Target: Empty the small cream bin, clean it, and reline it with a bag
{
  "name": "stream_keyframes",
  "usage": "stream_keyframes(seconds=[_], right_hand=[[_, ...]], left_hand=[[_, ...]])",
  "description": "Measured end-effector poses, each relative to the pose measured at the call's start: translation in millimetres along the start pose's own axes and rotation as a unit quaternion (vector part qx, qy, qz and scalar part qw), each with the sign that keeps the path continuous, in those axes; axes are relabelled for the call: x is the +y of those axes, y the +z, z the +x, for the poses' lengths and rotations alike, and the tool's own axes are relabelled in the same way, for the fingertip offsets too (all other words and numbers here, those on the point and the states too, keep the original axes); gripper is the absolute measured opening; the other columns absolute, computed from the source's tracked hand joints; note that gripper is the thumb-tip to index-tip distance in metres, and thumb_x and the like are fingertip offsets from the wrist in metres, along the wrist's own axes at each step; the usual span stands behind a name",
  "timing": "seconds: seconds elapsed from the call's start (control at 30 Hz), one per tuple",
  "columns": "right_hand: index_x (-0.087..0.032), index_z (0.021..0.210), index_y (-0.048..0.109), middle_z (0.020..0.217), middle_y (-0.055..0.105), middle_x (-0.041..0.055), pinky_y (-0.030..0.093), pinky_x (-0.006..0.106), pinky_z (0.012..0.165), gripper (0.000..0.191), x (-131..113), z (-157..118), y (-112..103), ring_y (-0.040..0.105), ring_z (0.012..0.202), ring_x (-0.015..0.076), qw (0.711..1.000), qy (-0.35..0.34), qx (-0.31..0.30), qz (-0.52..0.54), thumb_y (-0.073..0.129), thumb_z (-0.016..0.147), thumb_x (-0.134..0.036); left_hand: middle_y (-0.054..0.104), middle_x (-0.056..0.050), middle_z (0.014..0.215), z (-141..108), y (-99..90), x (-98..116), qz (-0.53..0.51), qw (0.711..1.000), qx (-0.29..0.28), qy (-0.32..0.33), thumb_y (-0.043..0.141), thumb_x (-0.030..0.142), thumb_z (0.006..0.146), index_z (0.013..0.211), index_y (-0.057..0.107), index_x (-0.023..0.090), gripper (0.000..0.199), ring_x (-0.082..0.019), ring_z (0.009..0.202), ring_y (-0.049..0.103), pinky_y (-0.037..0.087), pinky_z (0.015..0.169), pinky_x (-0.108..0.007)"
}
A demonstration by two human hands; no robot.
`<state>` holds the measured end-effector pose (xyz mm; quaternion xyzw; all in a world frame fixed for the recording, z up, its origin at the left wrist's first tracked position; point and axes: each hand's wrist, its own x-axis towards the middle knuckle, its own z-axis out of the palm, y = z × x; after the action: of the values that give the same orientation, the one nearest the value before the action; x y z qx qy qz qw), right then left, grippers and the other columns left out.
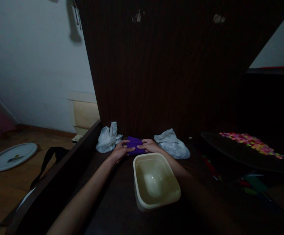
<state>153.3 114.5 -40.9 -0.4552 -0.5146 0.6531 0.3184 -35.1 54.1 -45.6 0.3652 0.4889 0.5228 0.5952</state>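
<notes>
Nearest, find an open-topped cream tub [156, 176] on the dark tabletop [112, 195]. Just beyond, at eleven o'clock from the tub, find a purple piece [135, 146] between both hands. Looks flat and perhaps folded; too dim to tell whether fabric or soft packet. Judging by the matte surface, should handle as light, soft and limp, hardly fragile, with little slip. Best taken by opposite side edges, to resist sagging. At nine o'clock of the piece, see the left hand [119, 152], narrowed to a pinch, thumb over the top; at three, the right hand [149, 146], pinching likewise. Farther around, note crumpled white bags, one [107, 140] toward ten, another [172, 145] at three. Farthest, at twelve, see a dark wooden panel [168, 68].
</notes>
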Motion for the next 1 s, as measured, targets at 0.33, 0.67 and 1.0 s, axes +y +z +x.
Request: stream_keyframes(seconds=[0.33, 0.67, 1.0], right_hand=[[-0.013, 0.088, 0.065, 0.074, 0.066, -0.0028, 0.052, 0.022, 0.054, 0.018, 9.8, 14.6, 2.6, 0.061, 0.058, 0.0089, 0.998, -0.003, 0.047, -0.047, 0.069, 0.095, -0.028], [-0.015, 0.090, 0.065, 0.080, 0.070, -0.0007, 0.058, 0.027, 0.061, 0.018, -6.0, 19.4, -9.1, 0.067, 0.066, 0.0129, 0.990, -0.096, 0.094, 0.040, 0.076, 0.088, -0.030], [-0.018, 0.099, 0.067, 0.091, 0.075, 0.0046, 0.060, 0.030, 0.073, 0.031, -7.9, 29.1, 1.6, 0.072, 0.083, 0.0183, 0.990, -0.125, 0.050, 0.047, 0.081, 0.082, -0.039]], left_hand=[[0.075, -0.007, 0.089, 6.2, -5.5, -26.3, 0.184, 0.973, 0.078, 0.117, 0.076, 0.031, 0.087, 0.115, 0.053, 0.017, 0.039, -0.021, 0.069, 0.075, 0.063, 0.064, -0.036], [0.062, -0.017, 0.142, -2.8, 4.4, -29.9, 0.532, 0.801, 0.041, 0.272, 0.062, 0.019, 0.091, 0.118, 0.069, 0.016, 0.028, -0.039, 0.137, 0.047, 0.035, 0.113, -0.062], [0.072, -0.012, 0.122, -15.1, 7.0, -25.6, 0.669, 0.680, 0.006, 0.300, 0.055, 0.023, 0.098, 0.116, 0.070, 0.018, 0.025, -0.033, 0.119, 0.055, 0.044, 0.101, -0.050]])
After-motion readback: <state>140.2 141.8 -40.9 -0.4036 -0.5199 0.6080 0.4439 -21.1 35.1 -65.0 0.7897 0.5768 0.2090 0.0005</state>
